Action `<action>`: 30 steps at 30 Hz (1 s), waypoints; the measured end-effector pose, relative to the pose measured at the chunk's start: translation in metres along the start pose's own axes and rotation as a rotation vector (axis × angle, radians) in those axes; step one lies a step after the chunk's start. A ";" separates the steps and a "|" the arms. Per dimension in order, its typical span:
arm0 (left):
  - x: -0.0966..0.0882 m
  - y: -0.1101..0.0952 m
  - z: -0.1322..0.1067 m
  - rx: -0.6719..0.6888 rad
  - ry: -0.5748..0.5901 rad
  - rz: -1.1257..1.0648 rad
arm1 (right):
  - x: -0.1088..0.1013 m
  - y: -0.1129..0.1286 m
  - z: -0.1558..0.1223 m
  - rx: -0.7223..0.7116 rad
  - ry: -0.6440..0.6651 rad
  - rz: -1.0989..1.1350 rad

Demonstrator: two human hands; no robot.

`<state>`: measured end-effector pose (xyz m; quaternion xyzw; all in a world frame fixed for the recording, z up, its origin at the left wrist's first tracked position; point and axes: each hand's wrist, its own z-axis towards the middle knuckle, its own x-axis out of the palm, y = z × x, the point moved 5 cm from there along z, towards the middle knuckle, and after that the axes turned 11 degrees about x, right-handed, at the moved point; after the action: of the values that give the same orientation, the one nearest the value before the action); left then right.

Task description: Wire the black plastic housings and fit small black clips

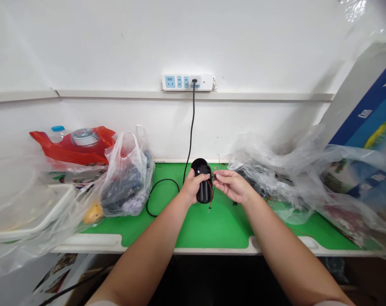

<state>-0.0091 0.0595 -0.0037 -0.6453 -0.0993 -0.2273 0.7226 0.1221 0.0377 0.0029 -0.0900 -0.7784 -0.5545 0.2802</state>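
Black housing (204, 194): 1 piece, in your left hand, over the green mat (218, 231); whether it touches the mat, you cannot tell.
Left hand (193, 185): grasping the housing, thumb across its front; best held steady.
Right hand (234, 186): fingertips pinched on 1 small dark part (215, 177), too small to identify, just beside the housing; light pressure suits it.
Red wire (211, 190): along the housing's right side; best left slack, unsnagged.
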 end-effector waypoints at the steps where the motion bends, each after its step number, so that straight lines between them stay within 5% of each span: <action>1: 0.000 0.000 0.000 0.006 0.000 0.005 | 0.000 0.000 0.000 -0.009 -0.010 -0.014; 24: -0.005 0.001 0.002 0.181 0.030 0.206 | -0.001 -0.007 0.005 -0.122 -0.140 -0.186; 30: -0.009 -0.005 0.005 0.287 -0.022 0.285 | 0.020 0.001 -0.004 -0.550 -0.256 -0.870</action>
<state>-0.0187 0.0660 -0.0030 -0.5457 -0.0464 -0.0992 0.8308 0.1069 0.0308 0.0153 0.1039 -0.5975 -0.7879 -0.1071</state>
